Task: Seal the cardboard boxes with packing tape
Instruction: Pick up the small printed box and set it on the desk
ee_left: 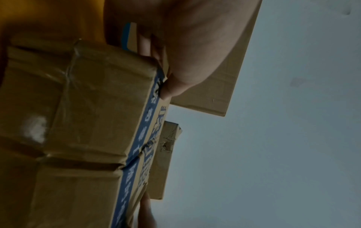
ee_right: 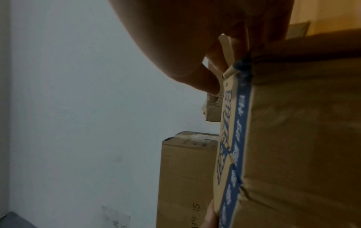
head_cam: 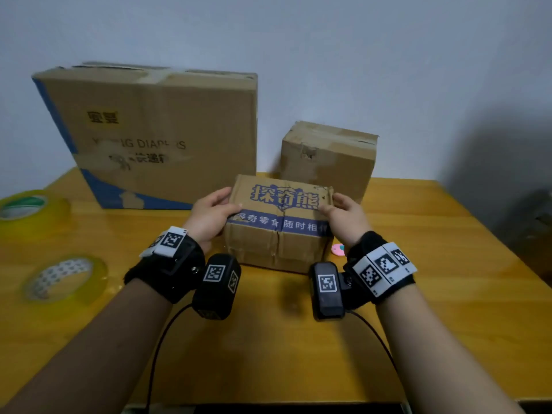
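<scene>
Both hands had a grip on the small printed box (head_cam: 279,222): the left hand (head_cam: 210,218) curled round its left end with the thumb lying on the blue band along the top front edge, and the right hand (head_cam: 343,218) curled round the right end, thumb on the top face and fingers wrapped behind the torn corner. In the left wrist view the thumb (ee_left: 175,83) pressed the box's upper edge; in the right wrist view the fingers (ee_right: 207,80) pinched a lifted cardboard flap at the corner. The box sat on the yellow wooden bench (head_cam: 298,339), near the middle and just in front of the person. Behind it stood a large diaper carton (head_cam: 155,135) on the left and a medium plain box (head_cam: 328,158) on the right, both against the wall. Two rolls of clear packing tape (head_cam: 65,277) (head_cam: 25,206) lay flat at the bench's left side, well apart from the hands. A small pink object (head_cam: 338,249) showed just beside the printed box's right end.
</scene>
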